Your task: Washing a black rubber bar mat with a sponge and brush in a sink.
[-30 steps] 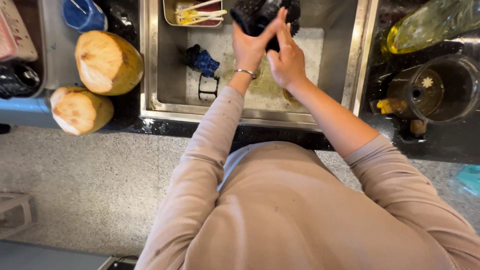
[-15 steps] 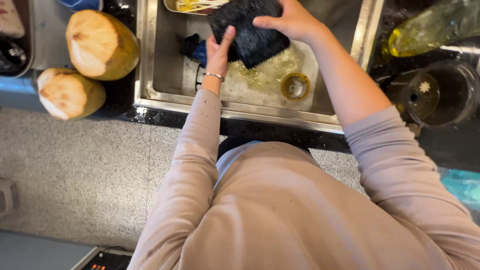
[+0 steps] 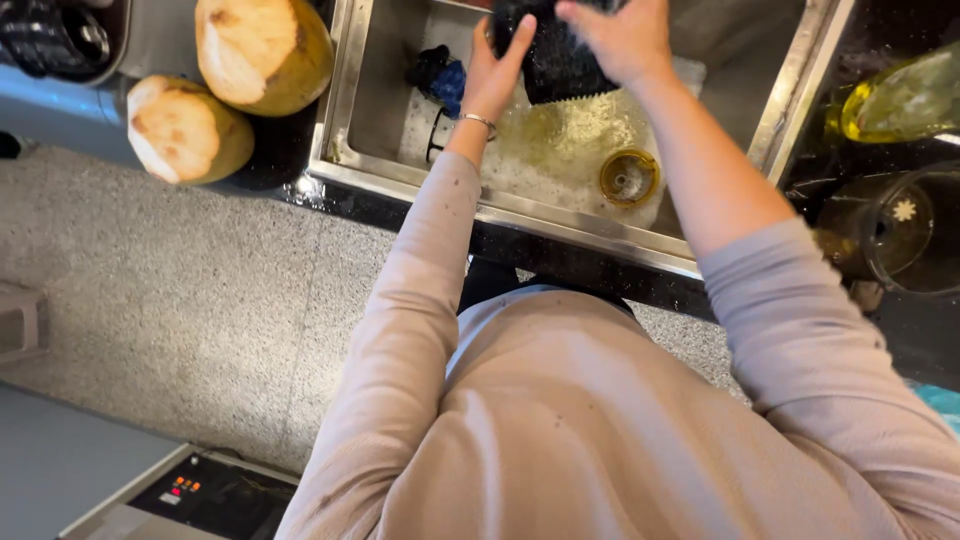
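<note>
While both hands work over the steel sink [image 3: 345, 120], a dark, wet cloth [image 3: 560, 60] hangs between them, just above the soapy, yellowish basin floor. The left hand [image 3: 497, 70] has its fingers together and pressed flat against the cloth's left edge, a thin bracelet [image 3: 478, 121] on the wrist. The right hand [image 3: 620, 38] is curled over the cloth's top, gripping it from above; how tightly its fingers close I cannot tell, since the top of the view cuts them off. To handle the cloth well, it seems best to keep it over the basin so that drips fall inside, to squeeze from both sides evenly, and to stay clear of the open drain [image 3: 628, 178] with its brass-coloured ring. A blue and black object [image 3: 440, 78], perhaps a sponge or scrubber, lies in the sink's left part, apart from the cloth.

The dark table around the sink carries two husked coconuts [image 3: 262, 50], one nearer the sink rim and one further left, close to each other. On the right stand a bottle of yellow liquid [image 3: 900, 100] and a dark glass bowl [image 3: 890, 235]. Below, a speckled grey floor [image 3: 180, 300] runs along the table, and the corner of an appliance with small red lights [image 3: 200, 490] shows at the bottom left
</note>
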